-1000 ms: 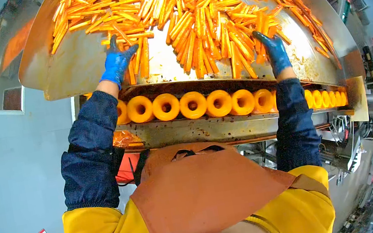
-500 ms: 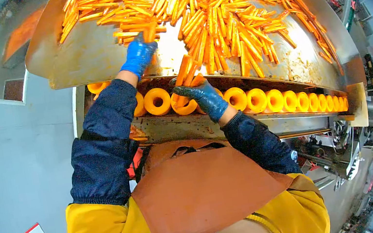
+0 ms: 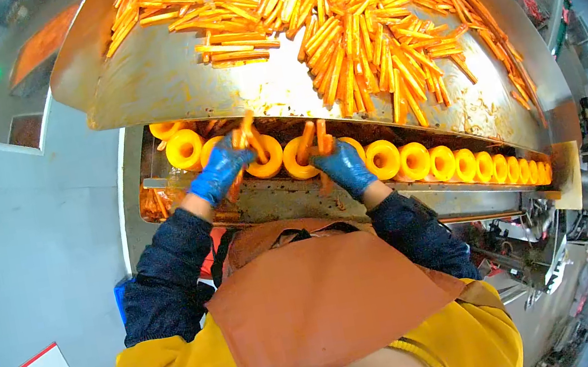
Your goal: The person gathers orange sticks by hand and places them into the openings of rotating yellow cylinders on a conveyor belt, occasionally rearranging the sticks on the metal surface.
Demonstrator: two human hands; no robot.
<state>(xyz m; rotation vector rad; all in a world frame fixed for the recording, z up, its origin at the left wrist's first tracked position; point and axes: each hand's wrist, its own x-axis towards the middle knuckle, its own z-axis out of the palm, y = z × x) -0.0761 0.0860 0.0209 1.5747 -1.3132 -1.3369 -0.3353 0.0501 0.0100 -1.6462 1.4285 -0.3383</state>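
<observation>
My left hand, in a blue glove, is closed around a few glossy orange food sticks. It hovers over the row of yellow ring-shaped cups, beside one yellow cup. To its right, my blue-gloved right hand grips another few orange food sticks, close to the opening of a second yellow cup. Whether those sticks reach into the hole cannot be made out. Beyond the cups, a large pile of the same sticks lies on a sloping metal tray.
More yellow cups run rightward in a line along the tray's lower edge. A metal ledge lies between them and my apron. Loose orange pieces sit at the left end. A machine part stands at the right.
My left hand has come down from the tray to the cups, carrying sticks. My right hand has shifted slightly right and lower, its sticks now nearer the cup. The view has moved a little.
</observation>
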